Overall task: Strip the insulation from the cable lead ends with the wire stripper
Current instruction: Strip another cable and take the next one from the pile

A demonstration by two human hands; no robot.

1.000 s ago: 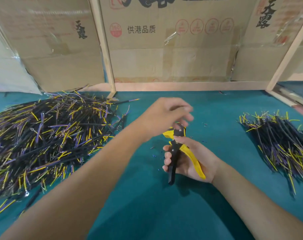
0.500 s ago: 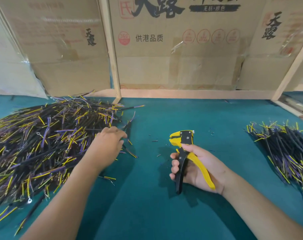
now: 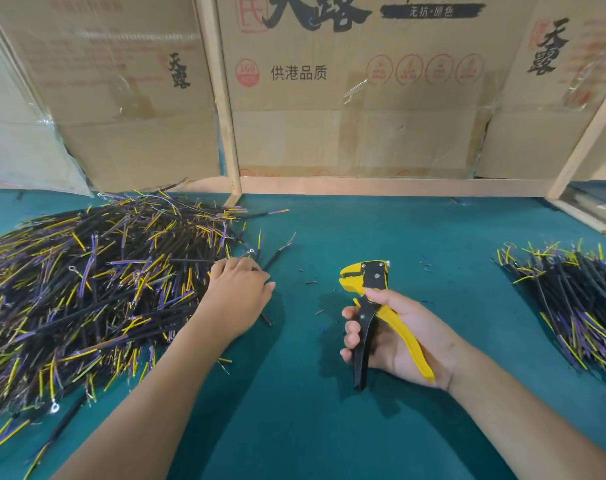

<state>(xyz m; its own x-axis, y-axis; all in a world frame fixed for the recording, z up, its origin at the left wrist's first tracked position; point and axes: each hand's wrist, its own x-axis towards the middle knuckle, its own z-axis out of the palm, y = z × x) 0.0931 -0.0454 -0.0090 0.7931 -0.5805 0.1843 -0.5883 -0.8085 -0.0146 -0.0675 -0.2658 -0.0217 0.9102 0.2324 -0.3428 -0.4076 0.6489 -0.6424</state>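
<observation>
My left hand (image 3: 239, 292) lies palm down at the right edge of a big pile of black cables (image 3: 86, 289) with yellow and purple lead ends. Its fingers curl over one black cable (image 3: 277, 256) that sticks out past the knuckles and again below the palm. My right hand (image 3: 398, 337) holds a yellow and black wire stripper (image 3: 367, 289) by its handles at the centre of the table. The stripper's jaws point up and left and have nothing in them.
A smaller heap of cables (image 3: 578, 299) lies at the right on the green table mat (image 3: 294, 427). Small bits of cut insulation (image 3: 312, 282) are scattered around the stripper. Cardboard boxes (image 3: 346, 98) and a wooden frame (image 3: 225, 116) close off the back.
My left hand has left the stripper's jaws and gone left to the big pile, where it settled on a cable. My right hand has kept the stripper in place.
</observation>
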